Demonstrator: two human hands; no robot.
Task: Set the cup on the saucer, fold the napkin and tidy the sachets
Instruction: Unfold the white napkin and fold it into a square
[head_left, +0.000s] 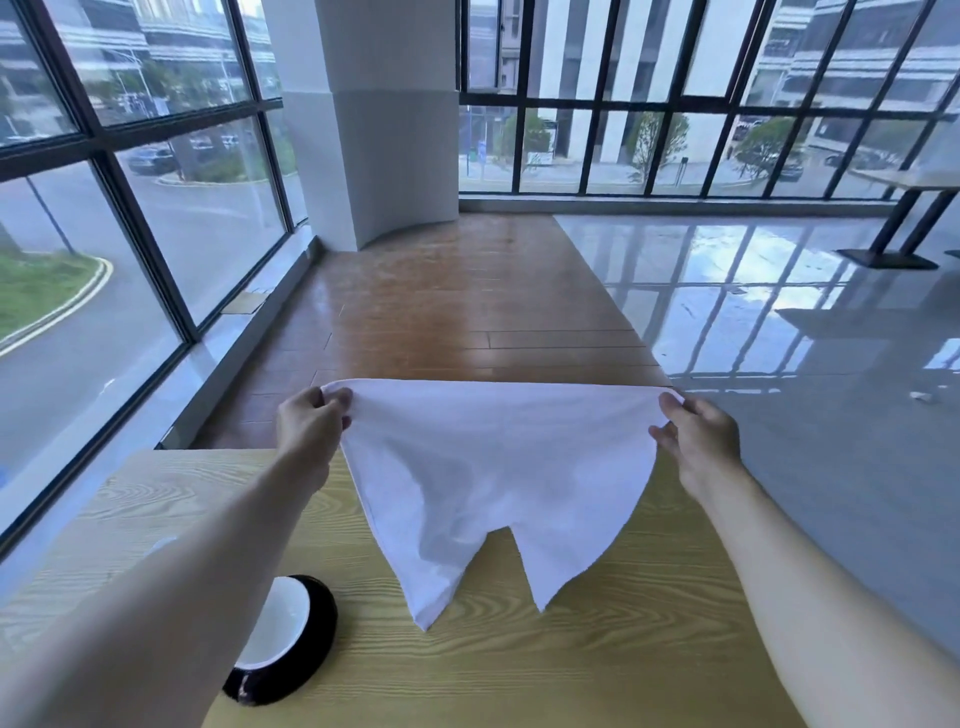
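Pinching its top corners, both grips, left hand (311, 423) and right hand (698, 439), hold the napkin (493, 478) aloft.

Both hands are holding a white napkin (493, 467) up above the wooden table (597, 649). The left hand (309, 431) is pinching its left top corner and the right hand (698, 441) is pinching the right top corner, stretching the upper edge straight between them. Two pointed ends are hanging down over the table. A black-and-white saucer (291, 639) is lying near left, partly hidden by the left forearm.
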